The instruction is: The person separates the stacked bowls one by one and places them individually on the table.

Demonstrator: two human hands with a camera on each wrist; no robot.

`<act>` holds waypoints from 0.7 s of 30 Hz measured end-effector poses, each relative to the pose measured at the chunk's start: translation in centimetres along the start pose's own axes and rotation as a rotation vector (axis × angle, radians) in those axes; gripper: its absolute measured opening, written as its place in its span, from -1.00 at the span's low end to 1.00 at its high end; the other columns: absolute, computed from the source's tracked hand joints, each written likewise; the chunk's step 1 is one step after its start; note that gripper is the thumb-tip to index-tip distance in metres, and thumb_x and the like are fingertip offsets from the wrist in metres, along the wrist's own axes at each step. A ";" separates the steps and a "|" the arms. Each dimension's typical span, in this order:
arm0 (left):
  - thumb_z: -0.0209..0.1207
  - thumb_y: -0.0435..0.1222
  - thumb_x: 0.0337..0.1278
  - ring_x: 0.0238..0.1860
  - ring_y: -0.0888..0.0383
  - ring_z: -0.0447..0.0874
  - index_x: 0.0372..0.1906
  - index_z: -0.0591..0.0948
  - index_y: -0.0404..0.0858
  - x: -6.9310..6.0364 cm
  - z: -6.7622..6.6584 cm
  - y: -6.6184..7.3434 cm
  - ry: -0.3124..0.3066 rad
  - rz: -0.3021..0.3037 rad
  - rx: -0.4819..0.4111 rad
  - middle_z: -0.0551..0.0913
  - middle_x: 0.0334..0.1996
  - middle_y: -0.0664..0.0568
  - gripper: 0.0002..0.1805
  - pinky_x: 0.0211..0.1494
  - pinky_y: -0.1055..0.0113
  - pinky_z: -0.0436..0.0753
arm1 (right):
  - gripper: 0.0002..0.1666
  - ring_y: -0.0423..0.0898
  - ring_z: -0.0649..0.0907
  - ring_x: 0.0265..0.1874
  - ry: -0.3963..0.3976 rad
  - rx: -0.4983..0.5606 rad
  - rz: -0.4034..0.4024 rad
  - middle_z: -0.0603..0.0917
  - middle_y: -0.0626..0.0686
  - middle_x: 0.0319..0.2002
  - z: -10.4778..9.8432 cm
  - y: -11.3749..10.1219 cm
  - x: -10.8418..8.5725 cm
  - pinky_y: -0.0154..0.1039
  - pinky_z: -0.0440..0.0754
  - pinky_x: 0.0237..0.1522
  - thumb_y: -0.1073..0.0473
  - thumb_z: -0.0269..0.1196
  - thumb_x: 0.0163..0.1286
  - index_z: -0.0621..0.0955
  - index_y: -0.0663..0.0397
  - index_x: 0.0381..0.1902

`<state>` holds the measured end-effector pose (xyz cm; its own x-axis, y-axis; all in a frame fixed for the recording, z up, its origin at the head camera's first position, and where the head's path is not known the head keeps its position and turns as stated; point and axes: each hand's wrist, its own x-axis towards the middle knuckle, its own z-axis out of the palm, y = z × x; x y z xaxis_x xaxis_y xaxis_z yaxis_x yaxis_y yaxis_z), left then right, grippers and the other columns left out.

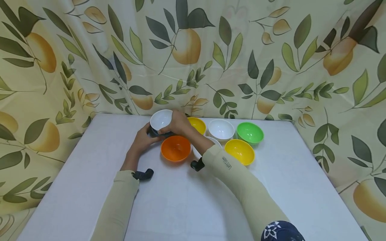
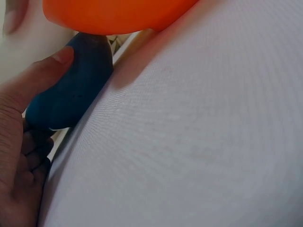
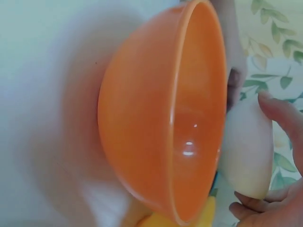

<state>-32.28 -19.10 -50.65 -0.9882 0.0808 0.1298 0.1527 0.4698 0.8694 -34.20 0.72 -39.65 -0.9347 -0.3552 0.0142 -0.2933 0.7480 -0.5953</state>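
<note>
My left hand (image 1: 142,140) grips a dark blue bowl (image 2: 78,87) at the back left of the table, thumb on its side. Directly over that blue bowl is a white bowl (image 1: 161,119), pinched at the rim by my right hand (image 1: 178,122). How deep the white bowl sits in the blue one, I cannot tell. In the right wrist view, thumb and fingers hold the white bowl (image 3: 248,146) from both sides. An orange bowl (image 1: 176,150) stands just in front of both hands and hides part of the blue bowl in that view.
Right of the hands stand a yellow bowl (image 1: 197,126), a white bowl (image 1: 221,130) and a green bowl (image 1: 250,133) at the back. Nearer are another yellow bowl (image 1: 240,152) and a white bowl (image 1: 197,152), partly covered by my right arm. A patterned curtain (image 1: 229,67) hangs behind the table.
</note>
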 end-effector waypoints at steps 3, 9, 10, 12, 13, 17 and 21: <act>0.58 0.08 -0.01 0.59 -0.13 0.21 0.62 0.29 -0.20 0.0 -0.1 0.0 -0.004 -0.012 0.014 0.34 0.56 -0.17 0.13 0.63 -0.17 0.18 | 0.13 0.07 0.58 0.13 0.033 0.074 -0.033 0.56 0.18 0.19 -0.4 -0.1 -0.7 -0.10 0.65 0.20 -0.08 0.71 0.01 0.41 0.26 0.40; 0.55 0.13 0.01 0.62 -0.14 0.12 0.67 0.21 -0.14 0.0 0.2 0.1 -0.026 -0.059 0.009 0.24 0.62 -0.15 0.19 0.62 -0.20 0.17 | 0.19 0.08 0.55 0.19 0.117 0.228 -0.048 0.51 0.17 0.29 -1.1 0.3 -2.4 -0.03 0.63 0.25 -0.02 0.71 0.02 0.34 0.19 0.49; 0.55 0.13 0.02 0.62 -0.14 0.11 0.67 0.21 -0.14 -0.1 0.2 0.2 -0.026 -0.061 0.003 0.24 0.62 -0.15 0.18 0.62 -0.20 0.17 | 0.21 0.08 0.54 0.20 0.128 0.247 -0.037 0.49 0.17 0.31 -1.2 0.4 -2.7 -0.02 0.63 0.26 -0.02 0.71 0.02 0.32 0.17 0.50; 0.56 0.10 0.03 0.62 -0.14 0.11 0.67 0.22 -0.14 -0.1 0.3 0.3 -0.030 -0.055 -0.007 0.24 0.62 -0.15 0.17 0.63 -0.18 0.16 | 0.25 0.10 0.53 0.20 0.156 0.254 -0.019 0.46 0.17 0.32 -1.4 0.6 -3.4 0.01 0.64 0.24 -0.05 0.71 0.00 0.30 0.16 0.52; 0.56 0.09 0.03 0.62 -0.14 0.12 0.67 0.22 -0.15 -0.2 0.3 0.4 -0.030 -0.051 -0.008 0.24 0.62 -0.15 0.16 0.63 -0.17 0.16 | 0.28 0.11 0.53 0.21 0.167 0.256 -0.009 0.44 0.18 0.33 -1.6 0.7 -3.8 0.02 0.65 0.24 -0.07 0.71 0.00 0.28 0.16 0.54; 0.57 0.07 0.03 0.62 -0.15 0.12 0.67 0.22 -0.14 -0.1 0.3 0.4 -0.031 -0.045 -0.004 0.24 0.62 -0.15 0.16 0.63 -0.17 0.16 | 0.27 0.12 0.55 0.18 0.215 0.261 -0.010 0.48 0.19 0.30 -2.4 1.2 -5.1 0.02 0.69 0.18 -0.09 0.71 -0.02 0.29 0.19 0.51; 0.57 0.08 0.03 0.62 -0.15 0.11 0.68 0.19 -0.13 -0.1 0.2 0.4 -0.031 -0.051 0.005 0.21 0.63 -0.15 0.18 0.64 -0.17 0.15 | 0.21 0.12 0.57 0.18 0.250 0.283 -0.037 0.51 0.19 0.29 -3.3 1.8 -6.2 0.04 0.71 0.16 -0.06 0.71 -0.02 0.35 0.20 0.48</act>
<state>-32.12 -18.76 -50.44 -0.9940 0.0840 0.0706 0.1024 0.4787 0.8720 -29.61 6.07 -38.19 -0.9549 -0.2052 0.2144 -0.2932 0.5406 -0.7885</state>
